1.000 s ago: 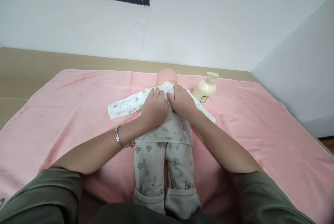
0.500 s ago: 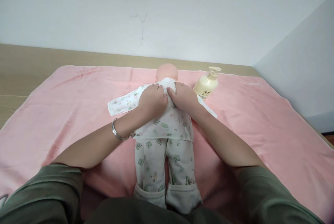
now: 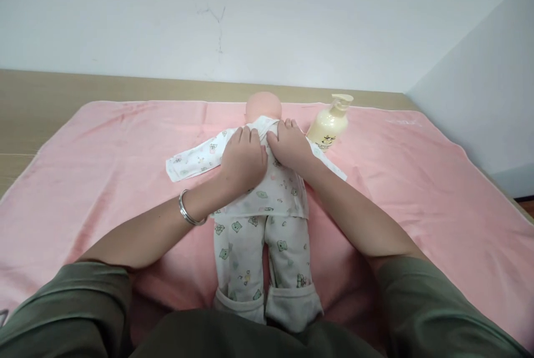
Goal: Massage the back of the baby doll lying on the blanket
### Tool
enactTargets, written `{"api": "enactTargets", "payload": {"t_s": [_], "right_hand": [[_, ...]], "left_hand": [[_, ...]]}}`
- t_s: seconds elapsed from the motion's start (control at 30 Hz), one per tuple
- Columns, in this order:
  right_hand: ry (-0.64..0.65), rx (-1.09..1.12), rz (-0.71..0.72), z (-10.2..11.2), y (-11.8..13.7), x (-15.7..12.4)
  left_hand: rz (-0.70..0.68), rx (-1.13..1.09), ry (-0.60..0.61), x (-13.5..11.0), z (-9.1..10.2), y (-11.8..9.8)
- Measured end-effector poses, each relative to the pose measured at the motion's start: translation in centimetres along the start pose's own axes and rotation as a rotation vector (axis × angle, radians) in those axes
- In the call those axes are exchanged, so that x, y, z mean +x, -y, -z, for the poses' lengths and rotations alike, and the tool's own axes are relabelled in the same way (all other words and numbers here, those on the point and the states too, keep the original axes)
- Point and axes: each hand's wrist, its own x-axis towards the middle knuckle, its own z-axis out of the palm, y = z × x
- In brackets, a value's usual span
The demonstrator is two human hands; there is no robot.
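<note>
While a doll lies at centre, its long axis running near to far, the left hand and right hand rest side by side on its shirt's far end, neither nearer; whether either pinches it cannot be told.

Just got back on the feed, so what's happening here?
A person has the left hand and right hand on the upper part of a printed white shirt worn by a doll. Whether the fingers grip the cloth is unclear. The doll lies on a pink blanket, sleeves spread to the sides, in matching trousers. A pump bottle is beside it on the right.
</note>
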Motion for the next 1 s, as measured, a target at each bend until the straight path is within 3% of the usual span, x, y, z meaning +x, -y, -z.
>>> {"api": "enactTargets", "payload": {"t_s": [0.1,0.2,0.3,0.43,0.53,0.73,1.0], "right_hand": [[-0.078,-0.048,0.071,-0.4,0.8,-1.5],[-0.194,-0.081,0.245,-1.4,1.8,-3.8],[-0.217,-0.035,0.31,-1.9,2.2,-4.8],[-0.113,0.123,0.195,-1.6,1.5,-3.0],[-0.109,0.17,0.082,-1.6,0.9,-1.7],[-0.194,0.184,0.098,-2.2,0.8,-1.8],[-0.055,0.149,0.118,-1.0,-0.2,-0.3]], "left_hand": [[0.02,-0.05,0.02,0.8,0.0,0.6],[0.101,-0.162,0.083,2.2,0.1,1.6],[0.156,-0.203,0.036,2.7,-0.3,2.2],[0.151,-0.217,-0.053,2.2,-1.2,2.2],[0.152,-0.267,-0.086,2.0,-1.7,2.2],[0.161,-0.298,-0.091,2.3,-1.9,2.7],[0.069,-0.279,-0.122,-0.9,-2.4,1.0]]}}
